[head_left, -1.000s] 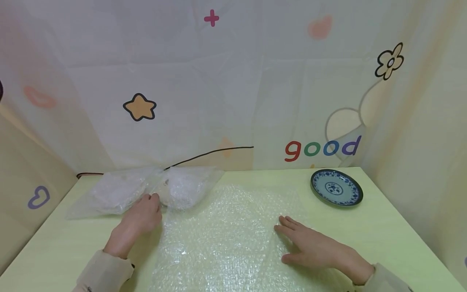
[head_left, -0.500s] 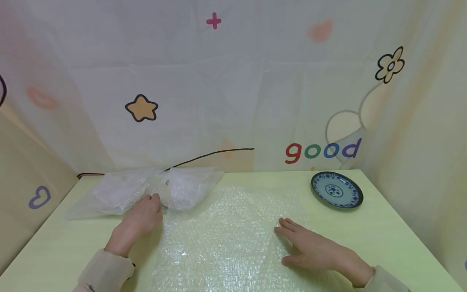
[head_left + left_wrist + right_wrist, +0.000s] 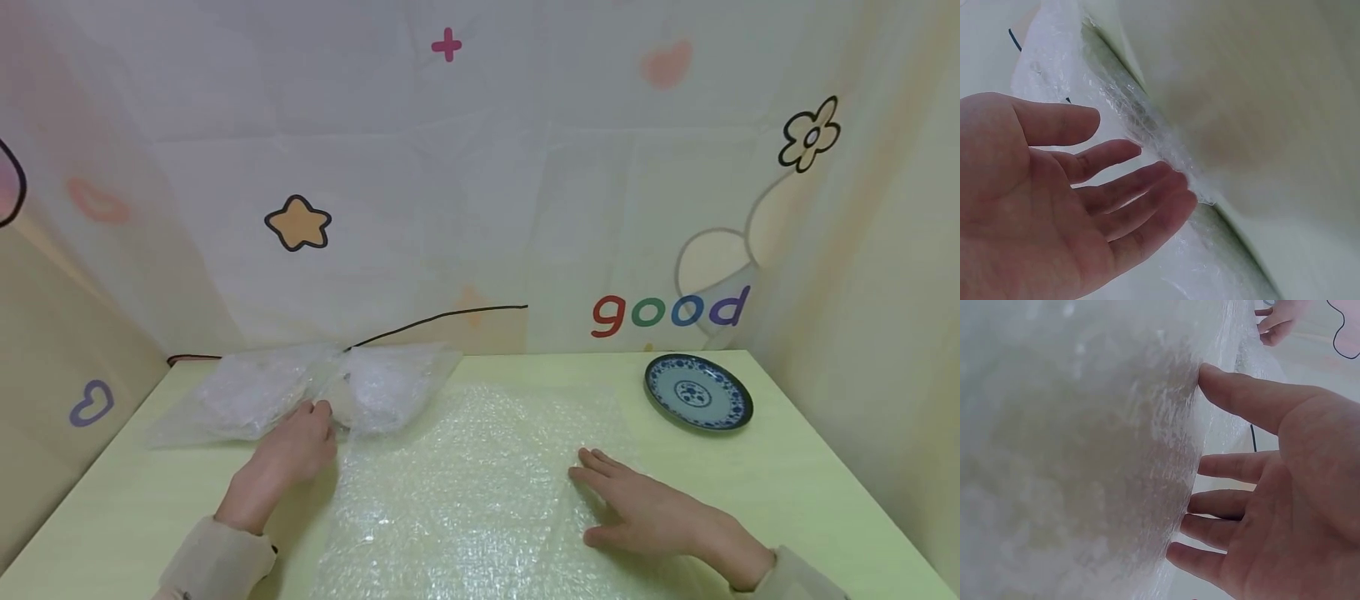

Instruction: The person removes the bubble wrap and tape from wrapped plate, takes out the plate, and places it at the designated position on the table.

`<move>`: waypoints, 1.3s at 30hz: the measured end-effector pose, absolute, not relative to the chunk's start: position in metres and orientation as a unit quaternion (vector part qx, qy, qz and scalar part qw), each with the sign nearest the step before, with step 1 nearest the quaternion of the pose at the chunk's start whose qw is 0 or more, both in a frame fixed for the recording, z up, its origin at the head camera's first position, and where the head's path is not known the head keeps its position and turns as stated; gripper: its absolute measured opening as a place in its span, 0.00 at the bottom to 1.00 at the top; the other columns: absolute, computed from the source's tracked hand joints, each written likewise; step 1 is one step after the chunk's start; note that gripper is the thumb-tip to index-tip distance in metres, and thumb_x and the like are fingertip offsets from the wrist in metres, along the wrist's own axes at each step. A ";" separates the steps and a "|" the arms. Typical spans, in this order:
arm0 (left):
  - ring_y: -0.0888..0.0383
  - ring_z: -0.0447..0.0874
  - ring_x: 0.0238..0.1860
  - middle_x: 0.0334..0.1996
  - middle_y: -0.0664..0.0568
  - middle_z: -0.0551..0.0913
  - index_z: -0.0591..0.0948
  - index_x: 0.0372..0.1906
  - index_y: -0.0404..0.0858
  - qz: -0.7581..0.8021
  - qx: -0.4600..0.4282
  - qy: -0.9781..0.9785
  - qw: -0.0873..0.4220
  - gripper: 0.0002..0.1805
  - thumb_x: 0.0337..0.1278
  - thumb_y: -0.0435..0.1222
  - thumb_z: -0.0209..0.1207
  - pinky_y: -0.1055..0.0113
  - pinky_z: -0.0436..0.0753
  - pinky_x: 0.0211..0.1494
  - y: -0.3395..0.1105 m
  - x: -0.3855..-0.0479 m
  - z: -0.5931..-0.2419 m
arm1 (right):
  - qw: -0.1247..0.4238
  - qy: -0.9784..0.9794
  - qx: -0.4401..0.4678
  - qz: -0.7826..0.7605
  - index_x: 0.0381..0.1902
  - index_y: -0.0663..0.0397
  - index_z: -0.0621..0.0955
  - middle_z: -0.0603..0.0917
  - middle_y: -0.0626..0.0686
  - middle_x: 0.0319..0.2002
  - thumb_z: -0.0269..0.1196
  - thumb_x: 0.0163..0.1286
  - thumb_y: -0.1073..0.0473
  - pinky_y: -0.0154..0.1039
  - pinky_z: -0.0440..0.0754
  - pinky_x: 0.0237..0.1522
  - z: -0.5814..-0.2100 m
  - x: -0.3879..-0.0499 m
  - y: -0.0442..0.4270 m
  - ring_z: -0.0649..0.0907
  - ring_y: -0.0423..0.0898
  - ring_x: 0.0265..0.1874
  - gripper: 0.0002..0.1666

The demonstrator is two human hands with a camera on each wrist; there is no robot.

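Observation:
A sheet of clear bubble wrap [image 3: 465, 483] lies spread on the pale green table [image 3: 787, 500]. My right hand [image 3: 652, 508] rests on its right part, fingers spread; in the right wrist view the fingertips of that hand [image 3: 1297, 481] touch the wrap [image 3: 1085, 456]. At the sheet's upper left corner is my left hand [image 3: 288, 458], beside a bundled piece of bubble wrap [image 3: 382, 387]. In the left wrist view the hand [image 3: 1079, 200] has loosely bent, separate fingers, their tips against the edge of the wrap [image 3: 1147, 125], with no grip visible.
A blue and white patterned plate [image 3: 699, 392] stands at the back right of the table. Another wrapped bundle [image 3: 247, 396] lies at the back left. Behind the table hangs a printed curtain [image 3: 480, 208] with a star, a flower and the word "good".
The head view has shifted slightly, so the scene sits a little further right and lower. Both hands keep their places on the table.

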State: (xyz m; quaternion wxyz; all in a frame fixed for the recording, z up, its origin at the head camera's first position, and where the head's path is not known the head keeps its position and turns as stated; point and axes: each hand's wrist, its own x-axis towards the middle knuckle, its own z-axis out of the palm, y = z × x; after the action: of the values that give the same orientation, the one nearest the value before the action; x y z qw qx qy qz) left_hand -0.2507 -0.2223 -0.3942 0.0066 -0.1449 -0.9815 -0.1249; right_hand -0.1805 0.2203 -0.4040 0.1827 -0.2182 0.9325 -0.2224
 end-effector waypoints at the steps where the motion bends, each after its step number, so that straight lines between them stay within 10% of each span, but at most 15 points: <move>1: 0.32 0.75 0.47 0.40 0.32 0.74 0.72 0.44 0.22 -0.125 -0.144 -0.982 0.006 0.11 0.71 0.30 0.49 0.40 0.75 0.54 -0.223 -0.251 -0.395 | 0.183 0.932 -0.219 -0.222 0.76 0.58 0.68 0.57 0.64 0.79 0.72 0.67 0.45 0.65 0.60 0.71 -0.404 -0.181 0.221 0.56 0.64 0.78 0.47; 7: 0.27 0.71 0.54 0.50 0.25 0.73 0.72 0.51 0.16 -0.133 -0.142 -0.981 0.023 0.17 0.73 0.31 0.49 0.36 0.69 0.62 -0.224 -0.254 -0.397 | 0.179 0.930 -0.228 -0.225 0.76 0.58 0.68 0.57 0.64 0.79 0.72 0.67 0.46 0.65 0.60 0.71 -0.404 -0.180 0.221 0.56 0.65 0.77 0.47; 22: 0.47 0.71 0.33 0.36 0.41 0.73 0.71 0.42 0.26 -0.175 -0.114 -0.978 -0.008 0.12 0.74 0.35 0.50 0.53 0.75 0.37 -0.224 -0.254 -0.393 | 0.183 0.931 -0.220 -0.226 0.76 0.58 0.68 0.56 0.63 0.79 0.72 0.67 0.45 0.65 0.59 0.71 -0.404 -0.181 0.221 0.55 0.64 0.78 0.47; 31: 0.27 0.77 0.53 0.54 0.23 0.73 0.70 0.67 0.19 -0.146 -0.118 -0.982 0.014 0.26 0.74 0.35 0.50 0.36 0.77 0.54 -0.224 -0.253 -0.396 | 0.183 0.930 -0.223 -0.228 0.76 0.59 0.68 0.56 0.64 0.79 0.72 0.67 0.46 0.65 0.59 0.71 -0.404 -0.179 0.221 0.55 0.64 0.78 0.47; 39: 0.27 0.73 0.51 0.51 0.22 0.70 0.77 0.54 0.22 -0.147 -0.118 -0.982 -0.002 0.19 0.75 0.36 0.50 0.37 0.76 0.50 -0.225 -0.250 -0.393 | 0.186 0.933 -0.207 -0.228 0.76 0.57 0.68 0.56 0.62 0.80 0.72 0.67 0.45 0.63 0.60 0.72 -0.405 -0.180 0.221 0.55 0.62 0.78 0.46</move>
State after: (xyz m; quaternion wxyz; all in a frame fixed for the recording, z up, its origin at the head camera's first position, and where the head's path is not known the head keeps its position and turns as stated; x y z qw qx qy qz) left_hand -0.2502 -0.2248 -0.3927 -0.0017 -0.1180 -0.9821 -0.1465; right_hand -0.1798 0.2207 -0.4053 0.1856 -0.2070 0.9332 -0.2276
